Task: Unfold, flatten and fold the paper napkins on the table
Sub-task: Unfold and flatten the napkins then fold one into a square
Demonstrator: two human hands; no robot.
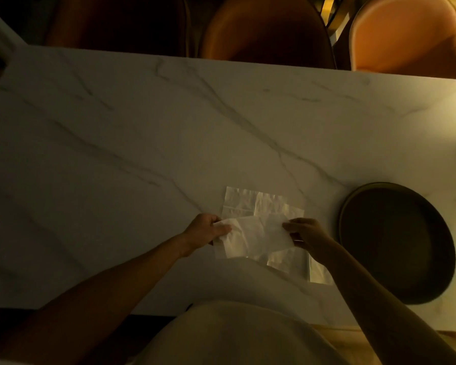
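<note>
A thin white paper napkin (256,237) is stretched between both hands just above the marble table (116,154). My left hand (207,229) pinches its left edge and my right hand (304,233) pinches its right edge. Under it lie other flattened white napkins (250,202), spread out and overlapping, with one corner (319,275) sticking out toward the near right. The light is dim, so the exact edges of the sheets are hard to tell.
A dark round tray (353,206) with a raised rim sits to the right of the napkins. Three orange-brown chairs (269,32) stand along the far edge of the table. The near table edge runs close to my body.
</note>
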